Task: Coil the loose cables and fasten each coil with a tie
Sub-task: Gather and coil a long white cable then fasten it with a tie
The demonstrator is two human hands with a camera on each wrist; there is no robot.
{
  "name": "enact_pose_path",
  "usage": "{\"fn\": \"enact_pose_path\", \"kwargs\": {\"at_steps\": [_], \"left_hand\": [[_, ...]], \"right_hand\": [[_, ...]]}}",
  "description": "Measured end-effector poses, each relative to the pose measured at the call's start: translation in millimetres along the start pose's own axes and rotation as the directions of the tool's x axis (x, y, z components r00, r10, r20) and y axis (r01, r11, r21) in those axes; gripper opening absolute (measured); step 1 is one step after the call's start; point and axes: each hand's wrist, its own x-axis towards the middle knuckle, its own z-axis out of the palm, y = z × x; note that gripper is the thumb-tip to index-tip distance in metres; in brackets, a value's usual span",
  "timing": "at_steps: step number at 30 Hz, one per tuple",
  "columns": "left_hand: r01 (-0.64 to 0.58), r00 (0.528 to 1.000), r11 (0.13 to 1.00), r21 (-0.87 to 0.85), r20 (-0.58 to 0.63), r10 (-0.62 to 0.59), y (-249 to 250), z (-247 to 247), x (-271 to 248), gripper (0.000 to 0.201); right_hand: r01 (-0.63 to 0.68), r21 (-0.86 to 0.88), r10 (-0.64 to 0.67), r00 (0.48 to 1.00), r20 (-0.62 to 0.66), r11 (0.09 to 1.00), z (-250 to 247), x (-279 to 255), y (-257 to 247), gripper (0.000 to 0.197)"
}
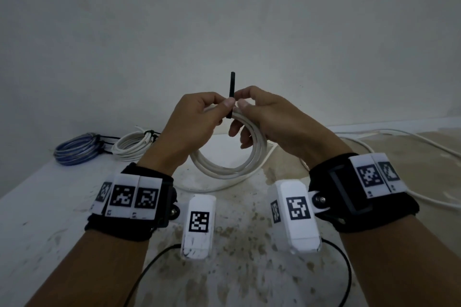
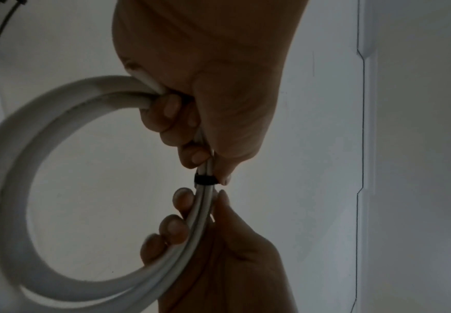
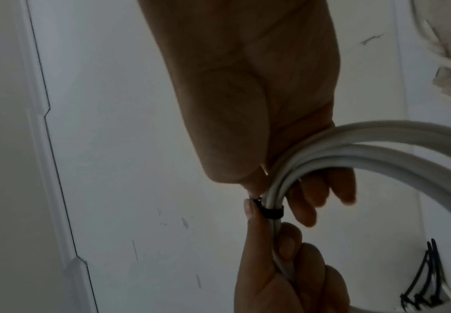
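Observation:
I hold a white cable coil (image 1: pixel 224 168) raised over the stained table (image 1: pixel 237 244), near its middle. My left hand (image 1: pixel 199 119) curls its fingers round the coil's top, and my right hand (image 1: pixel 264 114) grips the same strands just beside it. A black tie (image 1: pixel 232 87) is wrapped round the bundle between the two hands, its tail sticking straight up. In the left wrist view the tie's band (image 2: pixel 205 180) hugs the strands, with both thumbs against it. The right wrist view shows the band (image 3: pixel 271 212) below my right thumb.
A tied blue coil (image 1: pixel 74 149) and a tied white coil (image 1: pixel 134 144) lie at the back left. Loose white cable (image 1: pixel 399 137) trails across the right side. Spare black ties (image 3: pixel 427 275) lie on the table. A thin black wire (image 1: pixel 149 269) hangs near my forearms.

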Motion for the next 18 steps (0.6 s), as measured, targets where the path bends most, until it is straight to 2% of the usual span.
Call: {"fn": "enact_pose_path", "kwargs": {"at_steps": [2,5,7,11,18], "left_hand": [[-0.008,1.000,1.000,0.023,0.010,0.008,0,2,0,0.025],[-0.077,0.995,0.994,0.080,0.068,0.071,-1,4,0,0.024],[-0.121,0.987,0.984,0.130,0.125,0.104,-2,4,0,0.021],[-0.140,0.968,0.978,0.153,0.229,0.103,-5,5,0,0.017],[-0.187,0.951,0.977,0.102,0.268,0.154,-3,3,-1,0.014]], "right_hand": [[-0.063,0.069,0.062,0.998,0.020,0.996,0,-4,-3,0.039],[-0.141,-0.043,0.141,0.990,0.001,0.989,4,-3,-3,0.051],[-0.146,-0.063,0.142,0.988,-0.066,0.987,8,2,1,0.046],[-0.138,0.051,0.143,0.981,-0.128,0.989,8,7,7,0.032],[-0.143,0.137,0.167,0.970,-0.179,0.980,6,6,4,0.029]]}}
